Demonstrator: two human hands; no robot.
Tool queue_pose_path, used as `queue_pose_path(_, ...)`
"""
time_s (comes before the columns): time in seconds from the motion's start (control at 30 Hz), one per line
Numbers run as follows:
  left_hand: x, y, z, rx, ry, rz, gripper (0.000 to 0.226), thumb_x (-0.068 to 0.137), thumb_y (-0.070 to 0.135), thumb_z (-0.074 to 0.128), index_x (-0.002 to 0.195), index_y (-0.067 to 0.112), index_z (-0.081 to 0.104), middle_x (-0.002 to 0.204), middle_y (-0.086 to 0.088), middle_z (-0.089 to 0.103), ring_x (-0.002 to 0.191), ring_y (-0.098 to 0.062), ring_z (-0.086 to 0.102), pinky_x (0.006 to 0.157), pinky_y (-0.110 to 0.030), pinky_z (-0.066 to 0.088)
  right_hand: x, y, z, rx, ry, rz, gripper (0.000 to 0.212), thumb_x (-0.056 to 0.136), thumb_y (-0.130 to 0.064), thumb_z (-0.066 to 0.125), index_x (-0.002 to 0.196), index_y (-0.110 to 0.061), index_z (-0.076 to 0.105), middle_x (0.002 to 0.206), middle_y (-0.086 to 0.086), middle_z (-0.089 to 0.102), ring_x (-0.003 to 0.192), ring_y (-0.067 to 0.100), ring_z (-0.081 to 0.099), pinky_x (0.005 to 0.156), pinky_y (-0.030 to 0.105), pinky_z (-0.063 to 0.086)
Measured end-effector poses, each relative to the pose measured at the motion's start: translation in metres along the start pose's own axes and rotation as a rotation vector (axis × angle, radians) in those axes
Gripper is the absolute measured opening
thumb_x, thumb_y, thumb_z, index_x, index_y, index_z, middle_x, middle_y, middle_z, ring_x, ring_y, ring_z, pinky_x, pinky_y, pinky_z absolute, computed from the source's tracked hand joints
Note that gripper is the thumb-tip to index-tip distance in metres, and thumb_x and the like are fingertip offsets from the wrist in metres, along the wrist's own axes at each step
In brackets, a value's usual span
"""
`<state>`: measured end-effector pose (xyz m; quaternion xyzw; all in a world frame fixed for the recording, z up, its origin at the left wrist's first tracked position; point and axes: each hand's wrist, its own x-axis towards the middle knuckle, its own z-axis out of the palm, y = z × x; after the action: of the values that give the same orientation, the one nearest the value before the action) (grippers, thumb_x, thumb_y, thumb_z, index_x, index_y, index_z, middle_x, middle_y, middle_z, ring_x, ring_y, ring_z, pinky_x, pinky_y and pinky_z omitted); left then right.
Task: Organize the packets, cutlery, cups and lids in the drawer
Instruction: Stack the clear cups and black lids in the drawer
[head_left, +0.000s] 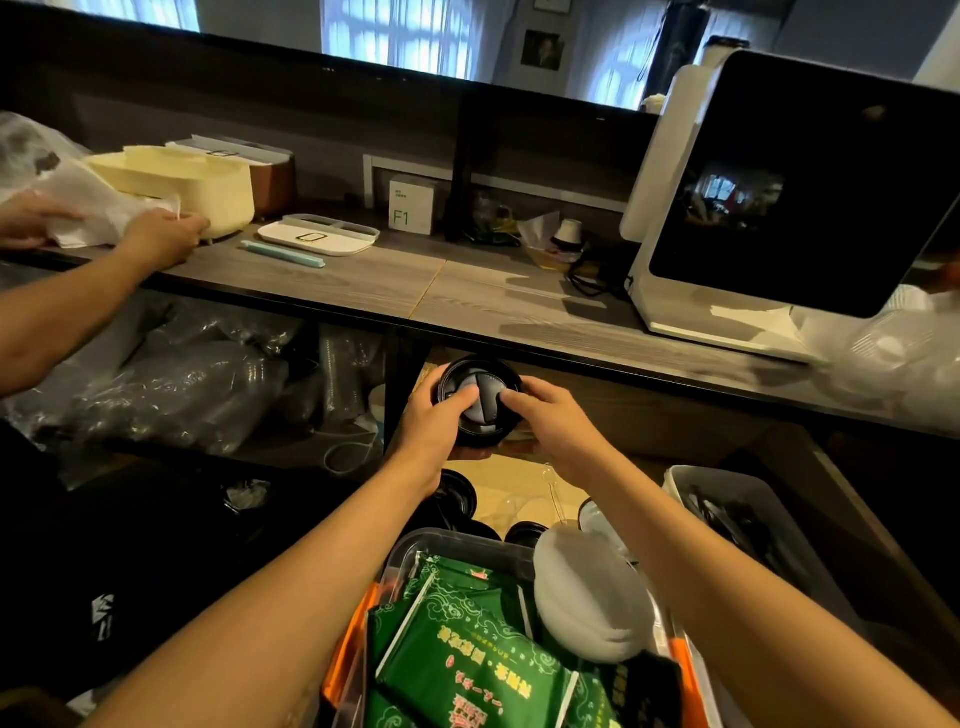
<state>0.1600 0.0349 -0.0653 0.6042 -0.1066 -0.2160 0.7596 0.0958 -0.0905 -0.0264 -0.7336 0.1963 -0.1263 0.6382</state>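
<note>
Both of the person's hands reach into the open drawer (810, 467) under the counter (467, 291) and grip a stack of black lids (480, 400) held up near the drawer's far end. The left hand (431, 421) curls round the stack's left side with its thumb pressed on the top lid, and the right hand (550, 415) curls round the right side with its thumb also on top. Below the stack, more black lids (457, 501) lie on the drawer floor, just beside a clear plastic spoon (556, 499). Nearer the camera, a clear bin (457, 543) holds green packets (467, 654), and a stack of white lids (587, 597) leans against the packets on their right. At the drawer's right side a white tub (737, 488) holds dark cutlery (727, 519), too blurred to tell piece from piece. On the counter to the right stands a white machine with a black front (800, 182). Further left on the counter lie a white tray (317, 236), a pale green stick (283, 253) just in front of it, and a cream box (182, 182). A second person's hands (161, 228) at the far left rest on white paper (98, 208) beside the cream box. The shelf under the counter at the left is filled with clear plastic bags (171, 384).
</note>
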Motion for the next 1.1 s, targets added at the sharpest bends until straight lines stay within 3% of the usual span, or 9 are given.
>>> queue_pose_path(0.1, 0.022, 0.039, 0.002, 0.022, 0.049, 0.078, 0.047, 0.089, 0.029, 0.074, 0.131, 0.021, 0.055, 0.13, -0.019, 0.058, 0.1, -0.035, 0.066, 0.06, -0.042, 0.061, 0.001, 0.001, -0.002, 0.096, -0.016, 0.003, 0.026, 0.097, -0.016, 0.058, 0.122, -0.014, 0.064, 0.111, 0.014, 0.07, 0.097, 0.026, 0.071, 0.072, 0.036, 0.06)
queue_pose_path(0.17, 0.042, 0.063, -0.001, 0.104, 0.071, 0.158, 0.076, 0.072, 0.041, 0.088, 0.128, 0.0, 0.055, 0.123, -0.027, 0.061, 0.105, -0.039, 0.064, 0.086, -0.056, 0.057, 0.003, 0.003, -0.003, 0.156, -0.063, -0.01, 0.026, 0.098, -0.021, 0.057, 0.122, -0.014, 0.063, 0.112, 0.015, 0.069, 0.101, 0.026, 0.07, 0.072, 0.035, 0.059)
queue_pose_path(0.27, 0.005, 0.031, -0.005, 0.222, 0.211, 0.409, 0.044, 0.095, 0.021, 0.067, 0.137, 0.018, 0.055, 0.136, -0.003, 0.059, 0.123, -0.014, 0.054, 0.108, -0.041, 0.045, 0.008, 0.007, 0.0, 0.226, -0.089, 0.04, 0.041, 0.099, -0.046, 0.049, 0.12, -0.014, 0.064, 0.114, 0.011, 0.071, 0.107, 0.024, 0.068, 0.087, 0.039, 0.057)
queue_pose_path(0.37, 0.001, 0.018, -0.011, 0.018, 0.339, 0.492, 0.04, 0.097, 0.022, 0.062, 0.135, 0.032, 0.055, 0.134, 0.006, 0.054, 0.124, -0.017, 0.054, 0.092, -0.046, 0.058, 0.017, 0.016, 0.003, 0.12, -0.071, 0.139, 0.051, 0.1, -0.051, 0.041, 0.125, -0.012, 0.062, 0.118, 0.01, 0.068, 0.109, 0.025, 0.065, 0.088, 0.038, 0.055)
queue_pose_path(0.43, 0.006, 0.026, -0.011, -0.158, 0.365, 0.361, 0.04, 0.098, 0.02, 0.061, 0.136, 0.031, 0.053, 0.136, 0.002, 0.051, 0.115, -0.02, 0.058, 0.066, -0.036, 0.063, 0.024, 0.025, 0.006, -0.119, -0.116, 0.206, 0.045, 0.1, -0.045, 0.047, 0.129, -0.012, 0.058, 0.124, 0.011, 0.064, 0.109, 0.024, 0.063, 0.09, 0.036, 0.054)
queue_pose_path(0.5, 0.016, 0.025, -0.014, -0.229, 0.367, 0.281, 0.04, 0.099, 0.02, 0.061, 0.136, 0.031, 0.052, 0.139, -0.003, 0.05, 0.113, -0.024, 0.06, 0.057, -0.029, 0.06, 0.032, 0.036, 0.008, -0.364, -0.193, 0.253, 0.045, 0.097, -0.041, 0.055, 0.133, -0.012, 0.055, 0.129, 0.009, 0.061, 0.111, 0.022, 0.06, 0.094, 0.035, 0.053)
queue_pose_path(0.83, 0.015, 0.02, -0.016, -0.144, 0.335, 0.308, 0.042, 0.098, 0.022, 0.062, 0.138, 0.032, 0.052, 0.142, -0.004, 0.05, 0.105, -0.02, 0.061, 0.058, -0.03, 0.06, 0.059, 0.068, 0.036, -0.668, -0.434, 0.374, 0.045, 0.093, -0.013, 0.064, 0.137, -0.006, 0.052, 0.128, 0.016, 0.062, 0.116, 0.029, 0.061, 0.095, 0.037, 0.053)
queue_pose_path(1.0, 0.016, 0.02, -0.014, -0.153, 0.333, 0.29, 0.041, 0.098, 0.022, 0.063, 0.137, 0.031, 0.053, 0.14, -0.004, 0.052, 0.101, -0.019, 0.062, 0.057, -0.03, 0.06, 0.06, 0.063, 0.03, -0.493, -0.29, 0.35, 0.024, 0.093, 0.003, 0.057, 0.116, 0.005, 0.062, 0.104, 0.021, 0.067, 0.091, 0.027, 0.065, 0.086, 0.041, 0.057)
queue_pose_path(1.1, 0.014, 0.023, -0.013, -0.171, 0.328, 0.288, 0.039, 0.097, 0.022, 0.064, 0.135, 0.03, 0.055, 0.136, -0.004, 0.053, 0.1, -0.02, 0.063, 0.057, -0.032, 0.06, 0.056, 0.048, 0.02, -0.393, -0.106, 0.307, 0.013, 0.091, 0.001, 0.061, 0.104, -0.004, 0.061, 0.097, 0.015, 0.064, 0.087, 0.025, 0.064, 0.072, 0.035, 0.058)
